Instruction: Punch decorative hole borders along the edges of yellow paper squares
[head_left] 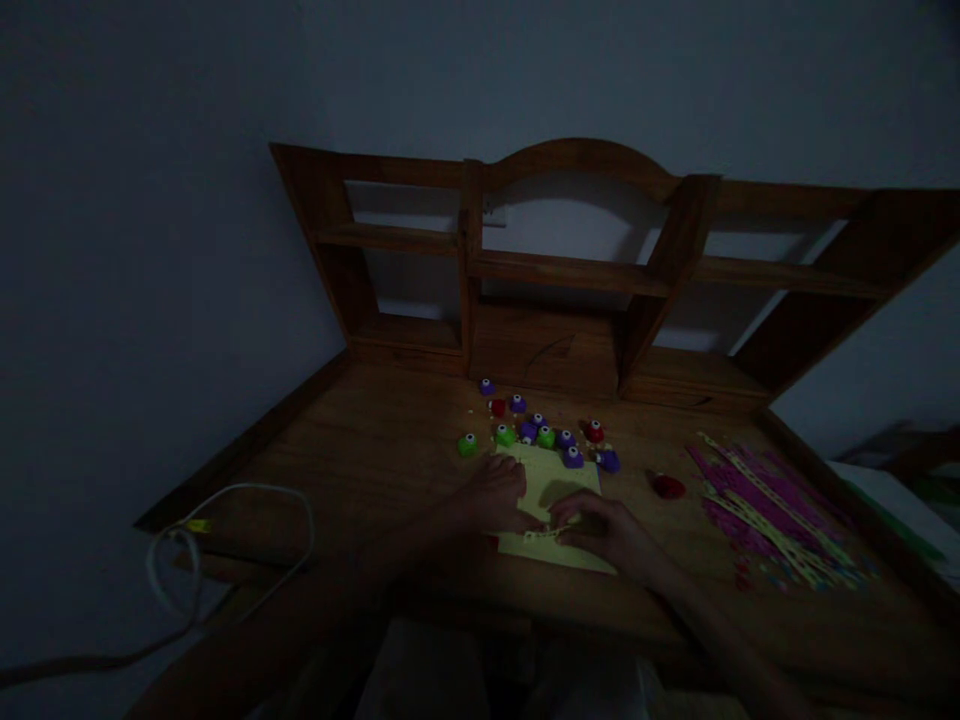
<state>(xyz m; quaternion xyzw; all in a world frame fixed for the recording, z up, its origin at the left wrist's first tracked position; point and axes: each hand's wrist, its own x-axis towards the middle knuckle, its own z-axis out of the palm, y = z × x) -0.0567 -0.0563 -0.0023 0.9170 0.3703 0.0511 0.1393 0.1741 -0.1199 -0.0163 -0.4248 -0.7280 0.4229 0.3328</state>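
A pale yellow sheet [551, 555] lies on the desk in front of me, partly covered by both hands. Low on it is a short pale yellow strip with holes [541, 535]. My left hand [491, 495] rests on the sheet's left side, its fingertips closed at the strip's upper left. From the right, my right hand [611, 535] pinches the strip's right end between thumb and fingers. Just beyond the sheet sit several small one-eyed figures: a green one [505, 435], a purple one [573, 457] and a red one [594, 431] among them. Dim light blurs the fingertips.
A heap of magenta strips [765, 495] and yellow strips [757, 520] with small loose bits covers the right side. A red piece [668, 486] lies nearer. A wooden shelf unit [559, 265] stands at the back. A white cable [306, 510] loops over the left edge.
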